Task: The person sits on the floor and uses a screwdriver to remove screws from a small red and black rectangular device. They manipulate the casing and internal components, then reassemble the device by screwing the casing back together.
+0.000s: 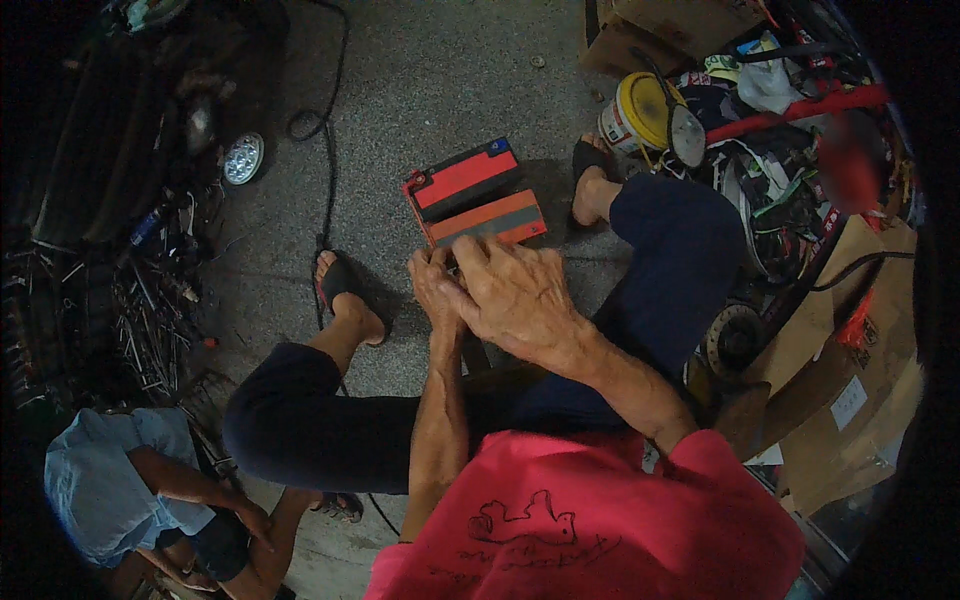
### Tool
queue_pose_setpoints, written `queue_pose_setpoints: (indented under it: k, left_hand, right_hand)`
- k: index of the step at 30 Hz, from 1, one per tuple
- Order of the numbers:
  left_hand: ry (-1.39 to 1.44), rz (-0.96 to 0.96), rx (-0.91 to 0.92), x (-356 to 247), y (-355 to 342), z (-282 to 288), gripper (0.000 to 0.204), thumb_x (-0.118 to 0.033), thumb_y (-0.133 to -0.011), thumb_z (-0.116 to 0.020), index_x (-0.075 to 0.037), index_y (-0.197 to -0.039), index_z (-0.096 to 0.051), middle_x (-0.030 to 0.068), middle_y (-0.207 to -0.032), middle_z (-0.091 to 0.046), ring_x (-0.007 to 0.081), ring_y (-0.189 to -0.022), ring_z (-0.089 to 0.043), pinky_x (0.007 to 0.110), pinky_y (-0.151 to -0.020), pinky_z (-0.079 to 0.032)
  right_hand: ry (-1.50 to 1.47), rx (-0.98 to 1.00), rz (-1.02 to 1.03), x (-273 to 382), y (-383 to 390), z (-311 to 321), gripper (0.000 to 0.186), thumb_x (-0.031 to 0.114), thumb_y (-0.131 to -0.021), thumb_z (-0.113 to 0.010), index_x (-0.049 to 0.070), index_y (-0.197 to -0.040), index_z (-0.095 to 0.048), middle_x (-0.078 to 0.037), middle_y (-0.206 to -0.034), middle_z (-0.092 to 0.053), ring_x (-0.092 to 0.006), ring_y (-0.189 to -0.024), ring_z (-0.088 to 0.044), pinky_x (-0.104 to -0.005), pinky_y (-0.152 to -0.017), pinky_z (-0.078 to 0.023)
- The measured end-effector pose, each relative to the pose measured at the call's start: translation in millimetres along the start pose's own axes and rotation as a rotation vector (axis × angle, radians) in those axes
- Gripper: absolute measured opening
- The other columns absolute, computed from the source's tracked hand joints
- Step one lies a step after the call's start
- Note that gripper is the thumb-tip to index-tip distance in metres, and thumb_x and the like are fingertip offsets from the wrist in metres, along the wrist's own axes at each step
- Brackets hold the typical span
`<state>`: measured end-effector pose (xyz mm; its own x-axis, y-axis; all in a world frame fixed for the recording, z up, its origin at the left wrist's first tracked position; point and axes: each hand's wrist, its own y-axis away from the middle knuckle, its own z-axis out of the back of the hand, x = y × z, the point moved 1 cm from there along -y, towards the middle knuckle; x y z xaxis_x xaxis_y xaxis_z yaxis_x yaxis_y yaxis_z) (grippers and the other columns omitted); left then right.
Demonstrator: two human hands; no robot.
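Two box-shaped blocks that look like batteries sit side by side on the floor between my feet. The farther battery is red and black, with a blue corner at its far right. Nearer to me is an orange battery with a grey band. At its near left edge my left hand has its fingers bent and closed. My right hand crosses over from the right, its fingers curled down against the left hand's. Whatever is between the fingertips is hidden.
A dark cable runs along the floor on the left. Beyond it lie many loose tools and a round lamp. At the right stand a yellow-lidded bucket, piled clutter and cardboard. Another person crouches at the lower left.
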<state>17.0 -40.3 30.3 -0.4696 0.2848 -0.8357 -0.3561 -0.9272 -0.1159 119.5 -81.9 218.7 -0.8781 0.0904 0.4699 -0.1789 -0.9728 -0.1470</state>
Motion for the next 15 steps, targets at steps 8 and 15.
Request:
queue_pose_setpoints:
  k: [8, 15]
  left_hand:
    - [-0.131, 0.107, 0.091, -5.0, -5.2, -0.2, 0.028, -0.008, -0.073, -0.067, -0.001, -0.099, -0.061, 0.0153, -0.096, -0.053, 0.0328, -0.092, -0.053, 0.040, -0.077, -0.047]
    - [0.379, 0.454, 0.010, 17.6, -4.2, 4.9, 0.038, -0.003, -0.072, -0.066, 0.003, -0.107, -0.053, 0.0146, -0.093, -0.057, 0.0256, -0.085, -0.059, 0.037, -0.074, -0.049]
  right_hand:
    - [0.042, 0.001, -0.137, -6.5, -0.2, -7.2, 0.025, 0.022, -0.086, -0.062, 0.004, -0.100, -0.051, -0.013, -0.079, -0.063, -0.0318, -0.062, -0.064, -0.0443, -0.054, -0.049]
    - [0.055, 0.060, -0.080, -8.3, 3.5, 2.3, 0.026, 0.021, -0.085, -0.063, 0.005, -0.100, -0.050, -0.012, -0.078, -0.062, -0.0312, -0.064, -0.064, -0.0418, -0.054, -0.049]
